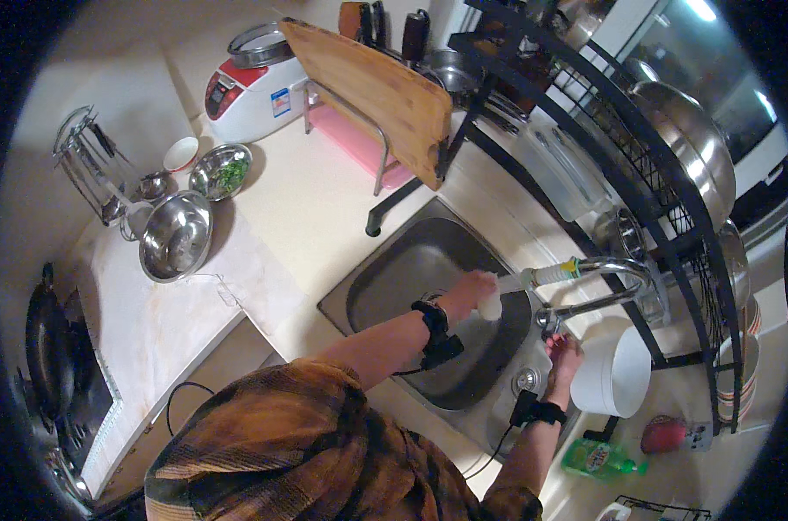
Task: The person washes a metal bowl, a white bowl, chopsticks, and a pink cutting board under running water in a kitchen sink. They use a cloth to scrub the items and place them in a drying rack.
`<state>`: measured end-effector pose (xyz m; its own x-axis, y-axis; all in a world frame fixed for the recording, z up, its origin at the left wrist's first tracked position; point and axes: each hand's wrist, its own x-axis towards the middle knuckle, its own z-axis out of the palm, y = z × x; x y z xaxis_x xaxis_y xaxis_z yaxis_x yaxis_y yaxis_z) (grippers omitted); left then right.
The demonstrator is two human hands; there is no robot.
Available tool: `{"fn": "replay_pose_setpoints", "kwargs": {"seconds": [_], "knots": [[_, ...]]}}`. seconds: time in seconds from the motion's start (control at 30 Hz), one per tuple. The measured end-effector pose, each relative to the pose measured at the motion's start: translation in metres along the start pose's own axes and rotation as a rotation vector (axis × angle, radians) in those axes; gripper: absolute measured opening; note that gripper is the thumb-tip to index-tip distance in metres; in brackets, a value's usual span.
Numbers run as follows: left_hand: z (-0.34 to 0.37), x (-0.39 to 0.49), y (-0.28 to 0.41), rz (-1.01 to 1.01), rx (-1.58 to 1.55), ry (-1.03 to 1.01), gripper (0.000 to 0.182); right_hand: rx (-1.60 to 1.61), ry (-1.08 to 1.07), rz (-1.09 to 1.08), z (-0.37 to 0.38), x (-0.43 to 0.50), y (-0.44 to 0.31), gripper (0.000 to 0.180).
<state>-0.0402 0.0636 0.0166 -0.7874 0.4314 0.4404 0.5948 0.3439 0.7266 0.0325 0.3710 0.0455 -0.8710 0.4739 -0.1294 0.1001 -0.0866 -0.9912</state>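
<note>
My left hand [467, 298] is over the stainless steel sink [426, 244], its fingers around a small white object [490, 306] that I cannot identify. It is just below the mouth of the chrome tap [638, 277], and a whitish streak like running water joins the two. My right hand [564, 357] is at the foot of the tap, with curled fingertips by its lever [547, 319]; whether they grip it is hard to see. Beside that hand stands a white round container [612, 374]. Each wrist wears a black strap with a small box and cable.
Left on the counter are a steel bowl [175, 238], a smaller bowl of chopped greens [228, 174] and a rice cooker [257, 98]. A wooden cutting board [374, 98] leans in a rack behind the sink. A black dish rack [667, 260] overhangs the right; green detergent [595, 458] lies below.
</note>
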Motion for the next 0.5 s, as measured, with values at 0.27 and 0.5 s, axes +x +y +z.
{"fn": "replay_pose_setpoints", "kwargs": {"seconds": [0.27,0.5], "knots": [[0.017,-0.011,-0.007,-0.385,-0.910,0.148,0.013,0.026,0.080,0.012,-0.007,0.033,-0.003,0.028],[0.073,-0.010,-0.035,-0.313,-0.363,0.292,0.018,-0.275,-0.465,0.477,0.074,-0.042,0.067,0.069]]}}
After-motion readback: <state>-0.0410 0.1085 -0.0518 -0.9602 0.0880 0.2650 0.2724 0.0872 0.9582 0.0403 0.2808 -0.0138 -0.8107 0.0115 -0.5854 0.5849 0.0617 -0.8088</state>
